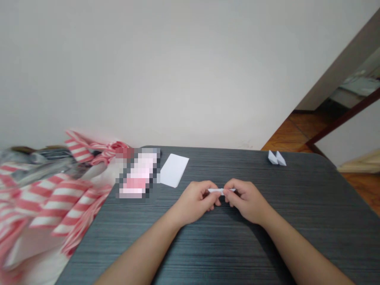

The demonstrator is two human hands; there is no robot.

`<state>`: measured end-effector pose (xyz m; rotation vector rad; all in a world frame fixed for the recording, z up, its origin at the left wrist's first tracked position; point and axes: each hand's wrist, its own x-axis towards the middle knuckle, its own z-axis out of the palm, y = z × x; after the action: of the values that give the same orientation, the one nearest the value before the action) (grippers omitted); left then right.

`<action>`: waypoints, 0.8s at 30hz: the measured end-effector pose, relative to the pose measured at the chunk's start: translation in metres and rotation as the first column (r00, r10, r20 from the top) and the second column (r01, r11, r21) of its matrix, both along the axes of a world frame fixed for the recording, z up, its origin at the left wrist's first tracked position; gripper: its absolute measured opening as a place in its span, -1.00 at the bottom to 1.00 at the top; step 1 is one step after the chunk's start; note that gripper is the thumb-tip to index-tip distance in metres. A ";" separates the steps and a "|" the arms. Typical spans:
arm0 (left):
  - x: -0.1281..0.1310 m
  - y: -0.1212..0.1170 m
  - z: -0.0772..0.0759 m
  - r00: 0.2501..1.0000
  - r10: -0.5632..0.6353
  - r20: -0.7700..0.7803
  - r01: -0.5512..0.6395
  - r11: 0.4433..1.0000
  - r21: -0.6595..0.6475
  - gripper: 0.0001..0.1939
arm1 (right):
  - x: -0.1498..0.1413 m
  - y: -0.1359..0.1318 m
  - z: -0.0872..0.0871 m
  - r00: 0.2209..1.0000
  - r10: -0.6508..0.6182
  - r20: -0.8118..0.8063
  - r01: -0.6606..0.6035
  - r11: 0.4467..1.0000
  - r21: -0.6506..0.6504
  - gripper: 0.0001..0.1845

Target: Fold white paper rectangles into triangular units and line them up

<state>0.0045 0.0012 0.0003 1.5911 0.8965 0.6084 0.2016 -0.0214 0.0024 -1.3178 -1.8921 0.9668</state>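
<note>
A small piece of folded white paper [221, 191] is pinched between both hands, just above the dark table. My left hand [198, 200] grips its left part with thumb and fingers closed. On the other end, my right hand [245, 198] pinches it the same way, the two sets of fingertips close together. Fingers cover much of the paper, so its full shape is hidden. A stack of white paper sheets [174, 170] lies beyond my left hand. Two small folded paper pieces with pointed tips [277, 158] stand near the table's far right edge.
The dark wood-grain table [190, 253] reaches the pale wall [190, 71] at its far edge. A blurred-out pinkish flat object [138, 174] lies left of the sheets. Red-and-white striped cloth [65, 198] is heaped beside the table's left edge. Wooden floor [282, 134] shows at right.
</note>
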 end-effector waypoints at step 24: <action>0.001 0.000 0.000 1.000 0.019 0.020 -0.019 1.000 -0.013 -0.75 | 0.000 0.000 0.002 1.000 0.019 -0.009 -0.020 0.995 -0.093 -0.79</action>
<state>0.0056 0.0015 -0.0001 1.5639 0.8996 0.6304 0.2017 -0.0215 0.0042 -1.3492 -1.8771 1.0800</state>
